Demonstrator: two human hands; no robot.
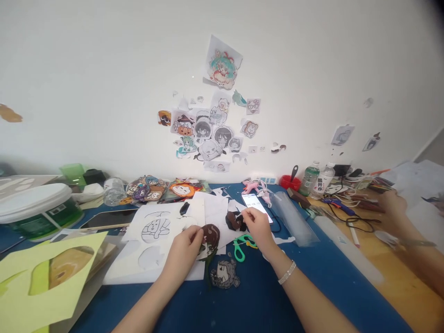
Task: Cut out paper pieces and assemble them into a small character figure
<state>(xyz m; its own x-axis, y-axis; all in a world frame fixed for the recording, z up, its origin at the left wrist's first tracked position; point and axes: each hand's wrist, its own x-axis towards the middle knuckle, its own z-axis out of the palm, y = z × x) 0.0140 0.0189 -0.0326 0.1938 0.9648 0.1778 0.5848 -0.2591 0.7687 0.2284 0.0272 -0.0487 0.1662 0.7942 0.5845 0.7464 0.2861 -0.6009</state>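
Observation:
My left hand [185, 245] is closed in a pinch on a dark brown character cutout [210, 235] that rests on white paper sheets [157, 231]. My right hand [255, 226], a bead bracelet on its wrist, has curled fingers touching a second dark cutout piece [235, 220] beside a lit phone [255, 205]. Green-handled scissors [242, 245] lie between my hands on the blue table [260, 296]. A grey character cutout [225, 274] lies just below them.
Another person's hand [391, 208] works at the right among pens and cables. Clear plastic rolls [294, 217], water bottles [309, 179], a red bowl [289, 182], a glass jar [114, 190] and a green-and-white tub [38, 210] surround the work area. Yellow-green paper [45, 277] lies front left.

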